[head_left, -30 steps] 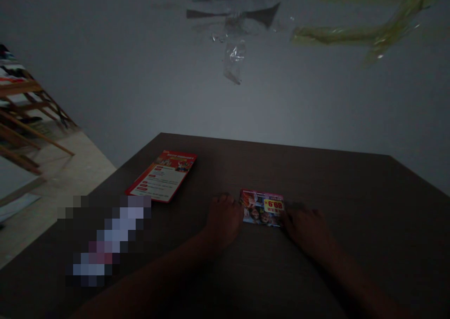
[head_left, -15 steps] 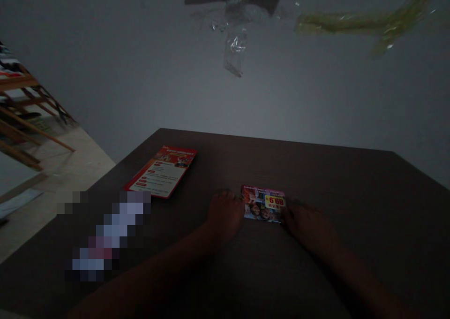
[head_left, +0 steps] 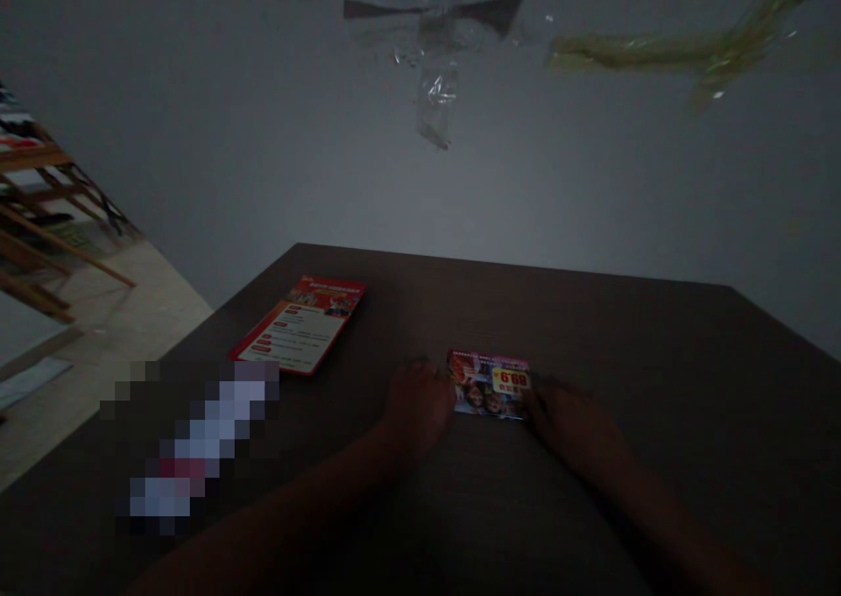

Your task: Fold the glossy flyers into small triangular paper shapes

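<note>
Fingers (head_left: 441,384) are curled at both ends of a small printed card (head_left: 483,390); whether it is pinched or merely touched cannot be told in the dim light. With that card taken as the clock's centre, twelve o'clock is filled by a pale wall (head_left: 558,166). Beneath the card a dark table (head_left: 526,302) is spread. Between eight and nine o'clock a pixelated patch (head_left: 201,447) is seen; between nine and ten, a red-and-white leaflet (head_left: 299,324) is laid. The left hand (head_left: 419,405) is placed at the card's nine o'clock edge, the right hand (head_left: 573,416) between three and four. Upside-down figures are borne on the card's yellow label (head_left: 511,380).
</note>
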`<state>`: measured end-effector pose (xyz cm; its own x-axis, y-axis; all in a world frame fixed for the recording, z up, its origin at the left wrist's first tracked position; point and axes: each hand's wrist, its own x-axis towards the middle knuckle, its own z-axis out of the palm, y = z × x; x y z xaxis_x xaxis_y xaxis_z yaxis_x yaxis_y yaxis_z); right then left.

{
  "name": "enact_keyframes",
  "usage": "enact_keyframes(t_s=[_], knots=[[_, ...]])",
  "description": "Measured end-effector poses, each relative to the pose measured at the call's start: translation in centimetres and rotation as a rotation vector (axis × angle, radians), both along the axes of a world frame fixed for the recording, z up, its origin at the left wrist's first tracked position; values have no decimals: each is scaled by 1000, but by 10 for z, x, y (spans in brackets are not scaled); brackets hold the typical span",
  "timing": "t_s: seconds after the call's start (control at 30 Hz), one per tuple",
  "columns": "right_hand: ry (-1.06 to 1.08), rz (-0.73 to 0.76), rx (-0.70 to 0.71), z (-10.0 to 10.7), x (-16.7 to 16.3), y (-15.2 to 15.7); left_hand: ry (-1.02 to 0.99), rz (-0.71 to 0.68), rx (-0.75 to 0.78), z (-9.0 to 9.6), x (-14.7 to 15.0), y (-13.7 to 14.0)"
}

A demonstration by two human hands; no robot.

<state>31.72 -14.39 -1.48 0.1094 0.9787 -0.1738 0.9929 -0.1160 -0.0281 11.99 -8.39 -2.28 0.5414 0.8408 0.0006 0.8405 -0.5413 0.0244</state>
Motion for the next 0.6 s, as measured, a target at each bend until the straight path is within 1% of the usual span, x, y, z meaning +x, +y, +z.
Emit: enact_keyframes(t_s=[0.13,0.3,0.47,0.6], knots=[[-14,-9,-16,1,0,0,11,-3,-12,0,0,0],[-18,18,-3,0,1,-1,-1,6,15,-1,0,1],[-19,2,12,-1,1,-1,2,7,-15,1,0,0],[-18,2,-8,0,0,0,-12,9,-24,2,0,0]])
